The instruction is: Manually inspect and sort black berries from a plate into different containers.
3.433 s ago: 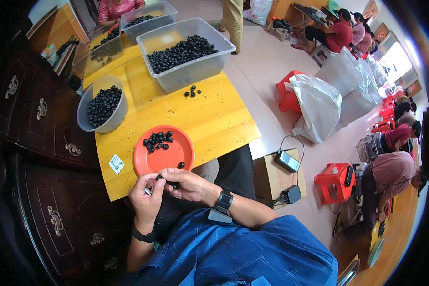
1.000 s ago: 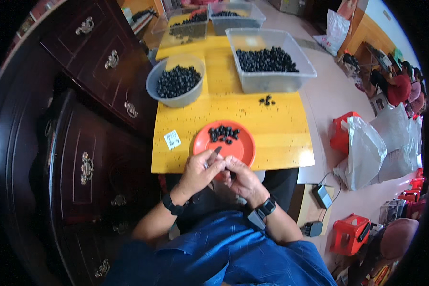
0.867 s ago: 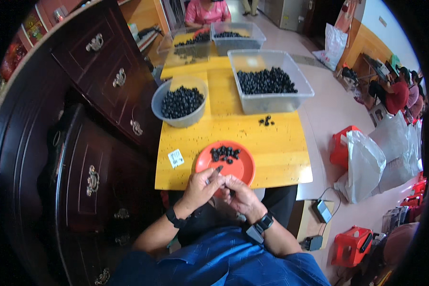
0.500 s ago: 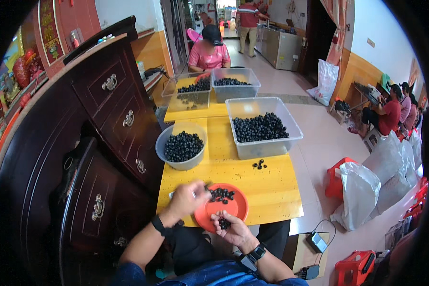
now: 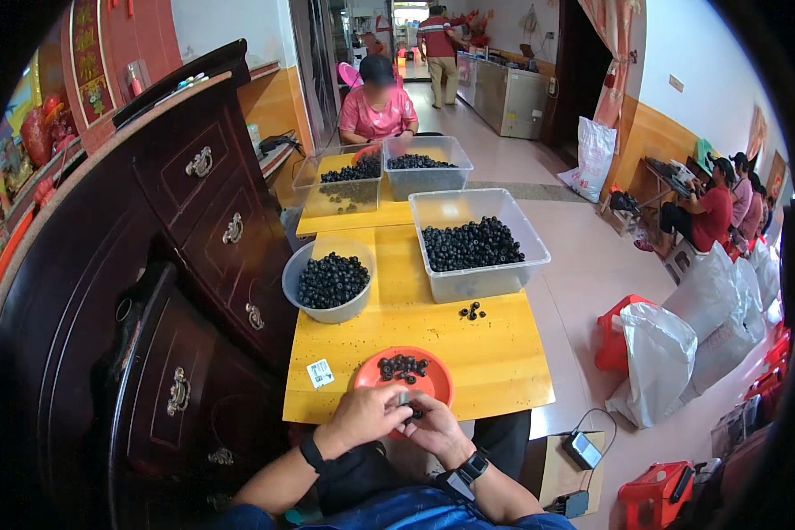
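Just before the plate [image 5: 436, 385], the left hand [image 5: 367, 413] pinches a grey tool [image 5: 404, 398] and the right hand [image 5: 438, 433] cups black pieces [image 5: 414, 412], seemingly midway, with others left on it and many beyond in tub [image 5: 329, 313] and bin [image 5: 493, 284].

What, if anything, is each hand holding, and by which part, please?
The right hand cups small black pieces; the left hand seems to pinch a grey tool, its gripped part hidden.

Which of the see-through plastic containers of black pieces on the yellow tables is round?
The round translucent plastic tub, beyond the left hand at the left edge of the nearer yellow wooden table; the other three see-through plastic bins are rectangular.
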A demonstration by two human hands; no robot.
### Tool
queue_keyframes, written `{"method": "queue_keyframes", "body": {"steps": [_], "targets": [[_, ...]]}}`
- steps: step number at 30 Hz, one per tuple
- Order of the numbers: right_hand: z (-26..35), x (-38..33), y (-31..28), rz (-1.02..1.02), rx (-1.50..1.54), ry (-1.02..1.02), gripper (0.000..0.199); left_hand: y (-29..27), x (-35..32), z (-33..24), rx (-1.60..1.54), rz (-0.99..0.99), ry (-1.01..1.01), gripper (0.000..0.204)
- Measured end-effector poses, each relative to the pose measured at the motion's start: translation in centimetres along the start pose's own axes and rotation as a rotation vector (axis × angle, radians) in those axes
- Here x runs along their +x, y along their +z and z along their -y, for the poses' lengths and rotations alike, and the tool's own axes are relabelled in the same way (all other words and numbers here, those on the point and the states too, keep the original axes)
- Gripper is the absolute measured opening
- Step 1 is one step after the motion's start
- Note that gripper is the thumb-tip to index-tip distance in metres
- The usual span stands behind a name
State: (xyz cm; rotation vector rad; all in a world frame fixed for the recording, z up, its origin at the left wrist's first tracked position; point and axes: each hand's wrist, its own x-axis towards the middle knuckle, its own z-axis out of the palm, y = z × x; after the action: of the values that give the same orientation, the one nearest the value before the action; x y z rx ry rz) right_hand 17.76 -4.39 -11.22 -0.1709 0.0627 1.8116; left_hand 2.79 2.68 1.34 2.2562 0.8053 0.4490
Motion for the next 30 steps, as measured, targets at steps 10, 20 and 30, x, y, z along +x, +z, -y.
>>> {"method": "queue_keyframes", "body": {"steps": [10,20,30], "targets": [[-0.9,0.5,1.3,0.036,0.125,0.033,0.03,2.3,-1.5,0.2,0.087,-0.13,0.045,0.037],[-1.8,-0.2,1.2,-0.156,-0.104,0.019,0.023,1.9,-1.6,0.9,0.203,-0.119,-0.03,0.022],[-1.2,-1.4,2.4,-0.23,-0.177,0.016,0.021,1.2,-1.2,0.3,0.088,-0.18,0.03,0.011]]}}
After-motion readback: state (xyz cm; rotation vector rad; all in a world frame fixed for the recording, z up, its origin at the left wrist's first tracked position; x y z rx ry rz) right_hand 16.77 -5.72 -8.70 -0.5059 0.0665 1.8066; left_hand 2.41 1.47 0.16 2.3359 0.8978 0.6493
